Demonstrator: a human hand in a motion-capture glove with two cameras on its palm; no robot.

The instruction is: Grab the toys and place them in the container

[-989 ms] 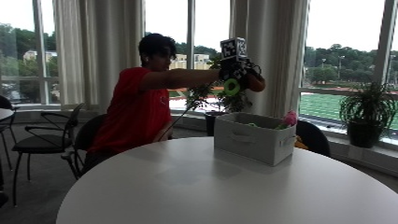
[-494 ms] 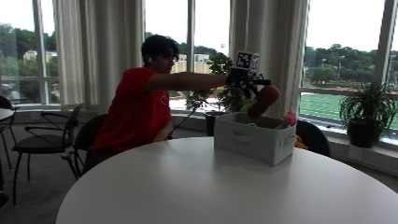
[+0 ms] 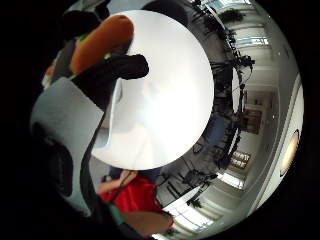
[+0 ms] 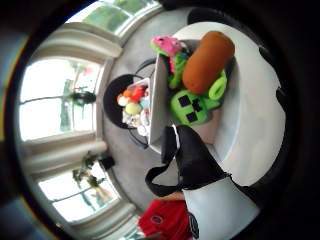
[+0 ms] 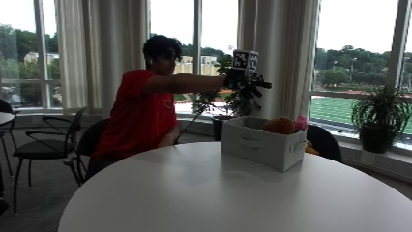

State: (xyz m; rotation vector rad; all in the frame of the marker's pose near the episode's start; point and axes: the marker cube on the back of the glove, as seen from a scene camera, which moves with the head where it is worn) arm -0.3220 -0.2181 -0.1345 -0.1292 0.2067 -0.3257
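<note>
While hand (image 5: 248, 83) hovers empty, toys (image 5: 281, 125) fill container (image 5: 262, 143).

Container (image 5: 260, 144) on the table (image 5: 193, 198), toys (image 5: 286, 125) in it, hand (image 5: 248, 82) above, chair (image 5: 325, 140) behind.

container: white rectangular fabric bin (image 5: 262, 143), upright on the table's far right
toys: orange plush (image 5: 279, 125), pink plush (image 5: 300, 123), inside, poking above the rim

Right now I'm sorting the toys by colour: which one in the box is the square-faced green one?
The green block-faced toy, with black square eyes, lying beside the big orange plush; the pink toy sits at the container's far end.
</note>
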